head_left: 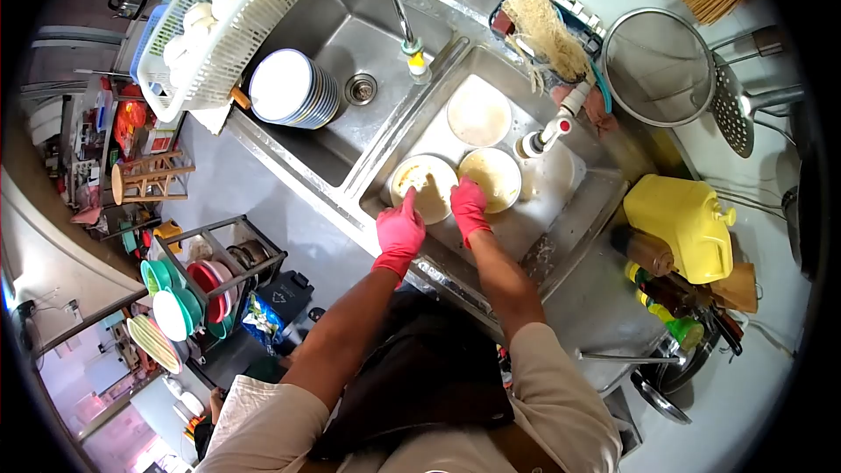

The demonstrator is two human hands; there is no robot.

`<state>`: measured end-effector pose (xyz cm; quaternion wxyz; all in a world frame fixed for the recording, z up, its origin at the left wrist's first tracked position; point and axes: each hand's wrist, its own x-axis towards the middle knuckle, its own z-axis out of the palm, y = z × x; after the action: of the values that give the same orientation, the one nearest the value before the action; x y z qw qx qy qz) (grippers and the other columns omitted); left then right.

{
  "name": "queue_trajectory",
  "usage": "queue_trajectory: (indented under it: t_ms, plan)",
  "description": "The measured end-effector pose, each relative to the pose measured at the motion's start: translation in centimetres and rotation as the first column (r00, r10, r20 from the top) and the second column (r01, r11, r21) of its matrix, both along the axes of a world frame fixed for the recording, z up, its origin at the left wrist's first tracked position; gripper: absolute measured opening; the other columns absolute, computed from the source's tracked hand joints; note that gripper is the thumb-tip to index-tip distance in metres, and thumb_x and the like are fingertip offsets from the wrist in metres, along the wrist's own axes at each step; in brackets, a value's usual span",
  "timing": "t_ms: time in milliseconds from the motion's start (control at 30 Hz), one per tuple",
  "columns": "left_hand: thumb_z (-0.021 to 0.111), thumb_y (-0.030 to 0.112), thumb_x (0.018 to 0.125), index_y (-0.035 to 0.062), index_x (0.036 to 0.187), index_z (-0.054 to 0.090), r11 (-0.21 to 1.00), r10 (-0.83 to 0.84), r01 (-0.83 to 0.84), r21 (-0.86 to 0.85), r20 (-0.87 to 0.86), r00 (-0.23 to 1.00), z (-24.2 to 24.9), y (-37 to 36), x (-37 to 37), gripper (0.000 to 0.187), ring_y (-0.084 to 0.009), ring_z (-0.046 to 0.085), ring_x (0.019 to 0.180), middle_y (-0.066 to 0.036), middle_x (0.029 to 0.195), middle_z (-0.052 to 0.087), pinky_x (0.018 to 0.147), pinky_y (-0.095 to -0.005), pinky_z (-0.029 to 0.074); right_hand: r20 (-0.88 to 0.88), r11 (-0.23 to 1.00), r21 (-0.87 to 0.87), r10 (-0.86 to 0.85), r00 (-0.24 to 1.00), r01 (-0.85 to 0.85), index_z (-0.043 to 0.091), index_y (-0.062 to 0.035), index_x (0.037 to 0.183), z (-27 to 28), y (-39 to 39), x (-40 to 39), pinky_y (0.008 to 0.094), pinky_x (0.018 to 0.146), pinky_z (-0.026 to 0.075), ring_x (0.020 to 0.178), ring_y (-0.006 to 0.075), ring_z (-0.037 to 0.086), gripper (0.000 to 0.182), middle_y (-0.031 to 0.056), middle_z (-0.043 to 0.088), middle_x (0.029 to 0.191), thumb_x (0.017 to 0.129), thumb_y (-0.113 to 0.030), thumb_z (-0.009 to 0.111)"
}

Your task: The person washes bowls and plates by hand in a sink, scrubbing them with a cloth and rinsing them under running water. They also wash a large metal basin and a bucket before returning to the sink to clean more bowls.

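Note:
Both my hands wear pink rubber gloves and are over the right sink basin [547, 250]. My left hand [400, 235] is at the near rim of a white bowl [424, 177], index finger stretched over its inside and the other fingers curled. Yellowish residue and bits cling to that bowl. Beside it, my right hand [469, 208] grips the left rim of a second white bowl [498, 177], which holds a cloudy yellowish film. Behind the two stands a third round white bowl [479, 111]. Whitish water lies around them.
A stack of plates [282, 88] stands in the left basin [337, 153]. A faucet [407, 35] reaches over the divider. White basket [236, 31] is at the upper left; strainer [659, 66], yellow jug [679, 228] and bottles [674, 315] are at right.

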<state>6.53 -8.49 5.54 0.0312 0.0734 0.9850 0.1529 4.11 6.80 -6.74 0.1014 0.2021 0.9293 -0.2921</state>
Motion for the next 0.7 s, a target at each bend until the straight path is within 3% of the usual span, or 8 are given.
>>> queue_trajectory:
  t_ms: [33, 100, 167, 367, 500, 567, 600, 700]
  plan:
    - [0.056, 0.015, 0.076, 0.0120, 0.122, 0.051, 1.000, -0.001, 0.001, -0.009, -0.005, 1.000, 0.1, 0.0, -0.2, 0.046, -0.0263, 0.061, 0.066, -0.009, 0.074, 0.065, 0.070, -0.0374, 0.045, 0.069, 0.997, 0.072, -0.039, 0.997, 0.034, 0.061, -0.0061, 0.092, -0.3, -1.1, -0.3, 0.0432, 0.072, 0.050, 0.085, 0.0343, 0.063, 0.022, 0.0171, 0.065, 0.085, 0.079, -0.024, 0.058]
    - [0.056, 0.014, 0.077, 0.0145, 0.125, 0.048, 0.999, 0.006, -0.001, -0.050, 0.087, 0.996, 0.1, -0.1, 0.0, 0.049, -0.0262, 0.063, 0.073, -0.006, 0.094, 0.068, 0.072, -0.0375, 0.047, 0.118, 0.992, 0.127, -0.041, 0.992, 0.026, 0.060, -0.0063, 0.093, -1.2, -2.2, -0.9, 0.0433, 0.072, 0.051, 0.084, 0.0338, 0.063, 0.022, 0.0168, 0.065, 0.084, 0.078, -0.022, 0.058]
    - [0.056, 0.014, 0.077, 0.0147, 0.125, 0.048, 0.998, 0.010, -0.005, -0.063, 0.083, 0.997, -0.3, 0.1, 0.1, 0.049, -0.0259, 0.063, 0.074, -0.006, 0.094, 0.068, 0.073, -0.0374, 0.047, 0.167, 0.980, 0.199, -0.042, 0.985, 0.008, 0.059, -0.0064, 0.095, -2.0, -1.9, -0.6, 0.0435, 0.072, 0.051, 0.084, 0.0333, 0.064, 0.022, 0.0166, 0.065, 0.084, 0.077, -0.020, 0.058]
    - [0.056, 0.016, 0.078, 0.0150, 0.125, 0.048, 0.999, 0.010, -0.006, -0.052, 0.071, 0.997, -0.1, 0.0, 0.1, 0.048, -0.0258, 0.064, 0.073, -0.005, 0.093, 0.068, 0.073, -0.0378, 0.047, 0.031, 0.996, 0.038, 0.085, 0.996, -0.086, 0.058, -0.0062, 0.100, 0.3, -0.4, 0.0, 0.0445, 0.068, 0.051, 0.079, 0.0366, 0.063, 0.030, 0.0190, 0.064, 0.086, 0.072, -0.019, 0.058]
    - [0.056, 0.016, 0.077, 0.0152, 0.124, 0.049, 0.996, 0.003, 0.004, -0.087, 0.083, 0.997, 0.3, 0.2, -0.1, 0.048, -0.0262, 0.063, 0.071, -0.006, 0.090, 0.068, 0.072, -0.0379, 0.047, -0.038, 0.975, -0.218, 0.043, 0.998, -0.050, 0.058, -0.0091, 0.104, 0.6, 0.5, 0.7, 0.0443, 0.077, 0.049, 0.087, 0.0384, 0.061, 0.034, 0.0179, 0.063, 0.091, 0.072, -0.018, 0.058]
    - [0.056, 0.016, 0.077, 0.0152, 0.125, 0.049, 0.993, 0.006, 0.005, -0.115, 0.092, 0.996, 0.7, 0.2, 0.0, 0.048, -0.0265, 0.063, 0.070, -0.007, 0.087, 0.068, 0.071, -0.0383, 0.046, -0.043, 0.963, -0.242, 0.113, 0.993, -0.120, 0.059, -0.0109, 0.109, 1.4, 3.1, 1.4, 0.0429, 0.079, 0.048, 0.088, 0.0373, 0.061, 0.037, 0.0177, 0.064, 0.094, 0.073, -0.016, 0.056]
    - [0.056, 0.016, 0.077, 0.0152, 0.125, 0.049, 0.994, 0.005, 0.005, -0.111, 0.096, 0.995, 0.5, 0.2, -0.1, 0.048, -0.0265, 0.063, 0.070, -0.007, 0.087, 0.068, 0.071, -0.0383, 0.046, -0.135, 0.968, -0.179, 0.152, 0.979, -0.174, 0.059, -0.0123, 0.112, 2.5, 4.8, 1.8, 0.0422, 0.080, 0.048, 0.088, 0.0358, 0.061, 0.039, 0.0168, 0.064, 0.096, 0.074, -0.014, 0.054]
    - [0.056, 0.016, 0.077, 0.0151, 0.124, 0.049, 0.994, 0.007, 0.001, -0.109, 0.075, 0.997, -0.1, 0.0, 0.2, 0.048, -0.0263, 0.063, 0.069, -0.007, 0.085, 0.068, 0.070, -0.0382, 0.046, -0.146, 0.897, -0.009, 0.435, 0.888, -0.441, 0.058, -0.0154, 0.116, 5.4, 10.3, 2.7, 0.0407, 0.076, 0.050, 0.086, 0.0315, 0.063, 0.041, 0.0130, 0.065, 0.100, 0.076, -0.012, 0.051]
